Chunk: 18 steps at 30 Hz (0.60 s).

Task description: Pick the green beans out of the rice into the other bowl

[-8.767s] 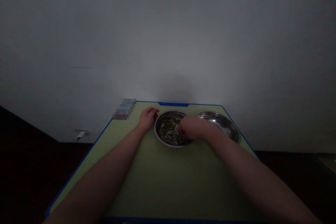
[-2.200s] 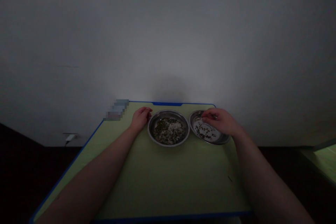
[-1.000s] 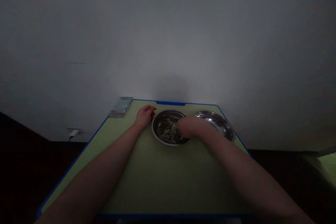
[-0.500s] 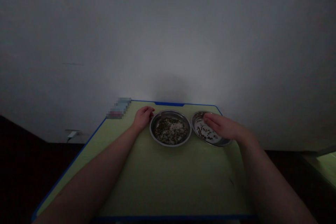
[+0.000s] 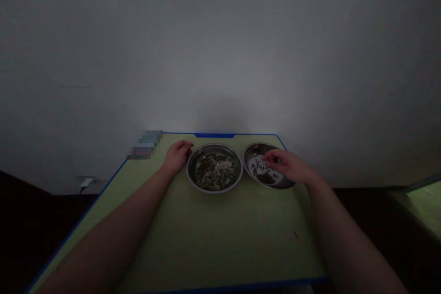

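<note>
A steel bowl [image 5: 189,178] holds a mix of small green beans [image 5: 204,165] and white grains like rice [image 5: 225,164]. My left hand [image 5: 177,155] rests on the table against or just beside its left rim, fingers loosely bent and holding nothing. To the right, nearly touching, stands a second steel bowl [image 5: 246,165] with scattered dark beans [image 5: 257,168] on its bottom. Over this bowl hovers my right hand [image 5: 285,164], palm down, thumb and fingertips slightly apart. Nothing shows between them. A dark patch, perhaps shadow, lies beneath it.
The light green table [image 5: 213,239] has a blue edge and stands by a grey wall [image 5: 220,55]. A blurred flat item [image 5: 146,144] lies at its far left corner. A thin dark mark [image 5: 296,234] shows near the right front. A plug [image 5: 87,182] sits in the wall.
My right hand has gone from the left bowl to over the right bowl, and its fingers have parted. The left hand has stayed beside the left bowl. The view has shifted slightly.
</note>
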Available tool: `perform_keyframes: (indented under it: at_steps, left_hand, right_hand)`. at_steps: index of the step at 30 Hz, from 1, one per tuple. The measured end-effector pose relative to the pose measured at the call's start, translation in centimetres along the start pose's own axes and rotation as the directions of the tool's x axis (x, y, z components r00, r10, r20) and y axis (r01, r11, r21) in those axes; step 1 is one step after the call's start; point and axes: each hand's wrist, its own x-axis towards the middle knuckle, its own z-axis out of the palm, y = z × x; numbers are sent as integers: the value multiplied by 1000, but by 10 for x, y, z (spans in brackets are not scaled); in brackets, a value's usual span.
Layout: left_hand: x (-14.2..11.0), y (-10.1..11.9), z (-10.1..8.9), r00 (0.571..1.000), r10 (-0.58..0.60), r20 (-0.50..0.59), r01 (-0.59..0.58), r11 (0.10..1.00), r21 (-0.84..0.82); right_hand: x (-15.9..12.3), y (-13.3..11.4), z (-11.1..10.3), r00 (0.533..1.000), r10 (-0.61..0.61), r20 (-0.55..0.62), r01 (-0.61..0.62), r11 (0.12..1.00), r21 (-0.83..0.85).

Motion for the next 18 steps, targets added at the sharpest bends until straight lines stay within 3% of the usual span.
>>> perform_keyframes:
  at_steps: [12,18]
  left_hand:
    - [0,-2,0,1000,-6,-3,6,1000,-17]
    - [1,-4,2,1000,-12,4,12,998,-66]
  right_hand:
    - [-5,-4,-2,999,17,-41,-14,997,70]
    - [6,-36,0,995,-89,-44,88,996,-10]
